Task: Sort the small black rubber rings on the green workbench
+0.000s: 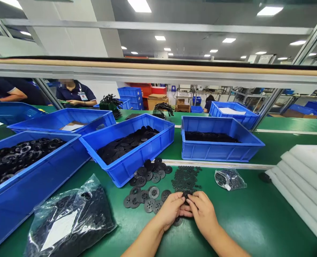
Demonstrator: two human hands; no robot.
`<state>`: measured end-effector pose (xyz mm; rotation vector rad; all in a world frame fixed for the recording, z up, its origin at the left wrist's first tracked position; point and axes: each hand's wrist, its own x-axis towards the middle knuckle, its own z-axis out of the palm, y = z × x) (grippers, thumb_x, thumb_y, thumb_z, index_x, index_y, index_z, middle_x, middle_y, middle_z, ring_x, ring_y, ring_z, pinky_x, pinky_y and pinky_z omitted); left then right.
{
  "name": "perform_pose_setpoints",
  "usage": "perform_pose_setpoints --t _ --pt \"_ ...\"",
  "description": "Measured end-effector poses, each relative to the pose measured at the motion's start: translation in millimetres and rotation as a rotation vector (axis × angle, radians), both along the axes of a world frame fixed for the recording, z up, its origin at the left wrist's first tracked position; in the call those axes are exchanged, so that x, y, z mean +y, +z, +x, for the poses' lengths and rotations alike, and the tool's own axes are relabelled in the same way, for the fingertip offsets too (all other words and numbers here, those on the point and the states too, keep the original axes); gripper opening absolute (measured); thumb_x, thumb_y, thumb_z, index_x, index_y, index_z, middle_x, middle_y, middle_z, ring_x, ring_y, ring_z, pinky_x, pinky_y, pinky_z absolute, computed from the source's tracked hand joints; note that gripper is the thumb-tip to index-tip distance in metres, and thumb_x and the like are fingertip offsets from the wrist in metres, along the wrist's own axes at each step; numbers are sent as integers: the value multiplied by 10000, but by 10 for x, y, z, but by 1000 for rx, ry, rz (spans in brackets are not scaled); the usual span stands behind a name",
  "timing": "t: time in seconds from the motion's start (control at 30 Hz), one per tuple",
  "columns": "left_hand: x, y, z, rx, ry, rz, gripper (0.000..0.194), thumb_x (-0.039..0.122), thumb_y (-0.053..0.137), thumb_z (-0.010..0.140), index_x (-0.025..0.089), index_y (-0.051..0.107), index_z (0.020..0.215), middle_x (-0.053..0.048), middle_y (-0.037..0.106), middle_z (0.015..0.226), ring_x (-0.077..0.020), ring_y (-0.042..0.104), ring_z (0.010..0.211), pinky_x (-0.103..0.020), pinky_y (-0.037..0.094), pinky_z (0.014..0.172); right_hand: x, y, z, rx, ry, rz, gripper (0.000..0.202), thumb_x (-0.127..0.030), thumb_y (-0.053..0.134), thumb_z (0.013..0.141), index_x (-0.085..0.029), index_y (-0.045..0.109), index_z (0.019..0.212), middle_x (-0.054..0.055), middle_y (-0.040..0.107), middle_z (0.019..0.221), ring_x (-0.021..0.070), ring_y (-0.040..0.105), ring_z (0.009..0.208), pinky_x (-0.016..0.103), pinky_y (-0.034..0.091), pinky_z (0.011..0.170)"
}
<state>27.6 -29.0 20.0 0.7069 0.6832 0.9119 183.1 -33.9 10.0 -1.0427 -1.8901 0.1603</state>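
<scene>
My left hand (170, 210) and my right hand (202, 212) meet over the green table, fingertips together on a small black round part (186, 195) that both pinch. Just left of my hands lie several grey perforated discs (147, 200). Beyond them sits a cluster of black discs (150, 173). A flat pile of small black rings (186, 177) lies straight ahead of my fingers.
Blue bins hold black parts: one at the centre (129, 146), one at the left (21, 167), one at the right (220, 141). A plastic bag of black parts (73, 221) lies near left, a small bag (229, 178) to the right. White foam sheets (303, 178) are stacked far right. Co-workers sit across.
</scene>
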Motion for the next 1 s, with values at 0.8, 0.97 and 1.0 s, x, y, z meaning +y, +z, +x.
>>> perform_pose_setpoints --t 0.8,0.97,1.0 --pt "189 234 -564 719 122 337 218 281 628 776 217 462 902 -28 714 804 -179 661 691 -285 491 606 467 -186 535 -289 -279 -408 279 -214 556 889 -148 692 1123 117 653 990 231 620 880 354 507 860" --pt "29 204 -412 1251 -153 646 223 311 700 738 208 628 922 -44 643 882 -216 613 814 -319 444 713 477 -170 540 -310 -286 -418 199 -202 547 914 -163 728 988 107 647 939 235 609 890 349 495 850" --pt "-6 198 -381 1327 -213 668 236 301 739 702 206 628 887 -48 628 900 -226 607 821 -322 432 708 473 -169 538 -308 -288 -419 196 -202 553 914 -161 727 994 109 647 943 237 608 894 352 495 852"
